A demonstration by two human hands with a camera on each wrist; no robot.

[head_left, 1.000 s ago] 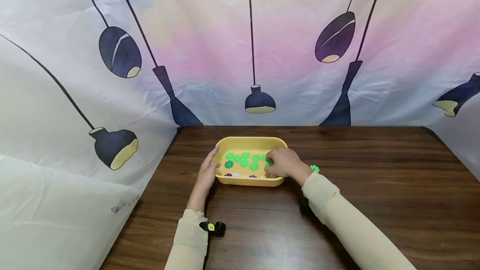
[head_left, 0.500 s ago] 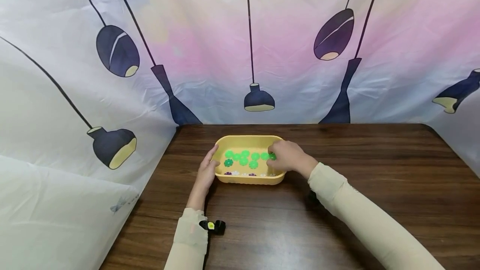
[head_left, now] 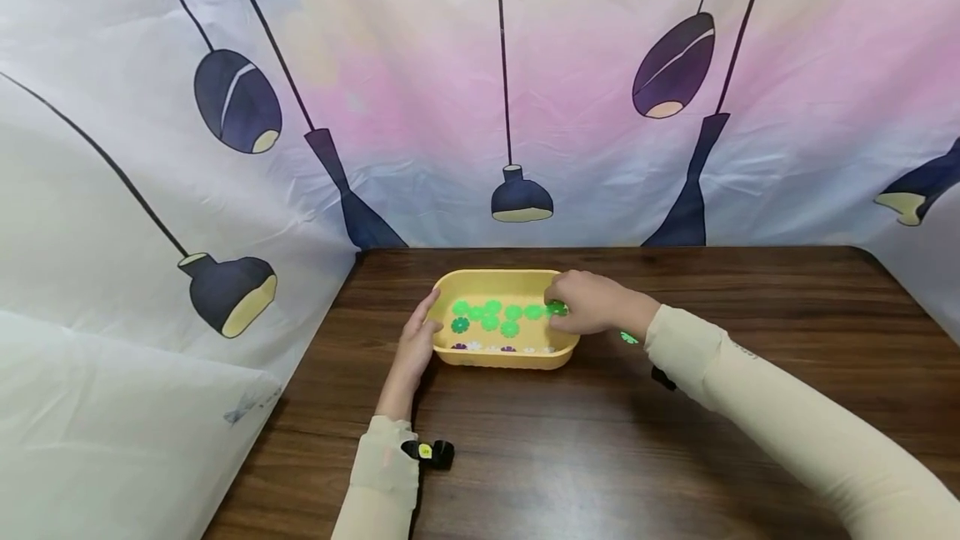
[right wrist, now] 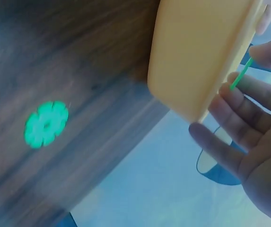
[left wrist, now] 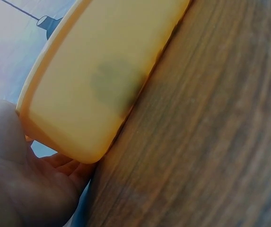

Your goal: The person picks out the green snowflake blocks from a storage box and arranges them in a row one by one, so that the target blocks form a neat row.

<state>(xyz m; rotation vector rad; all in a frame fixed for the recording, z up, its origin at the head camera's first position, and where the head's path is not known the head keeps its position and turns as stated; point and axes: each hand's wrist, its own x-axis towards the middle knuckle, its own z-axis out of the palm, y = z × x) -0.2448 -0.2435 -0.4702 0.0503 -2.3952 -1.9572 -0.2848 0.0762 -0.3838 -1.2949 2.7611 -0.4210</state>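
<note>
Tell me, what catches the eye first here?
The yellow tray on the dark wooden table, strewn with bright green flower-shaped discs. The right hand pinches one green disc at the tray's right edge while the left hand touches its left side. Another disc lies on the table, right of the tray.

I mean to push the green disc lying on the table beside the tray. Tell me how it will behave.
The green disc lies flat, so it would probably slide, not roll. It looks thin and light, likely skidding easily on the smooth wooden table. Its notched edge may give fingertips some grip.
</note>
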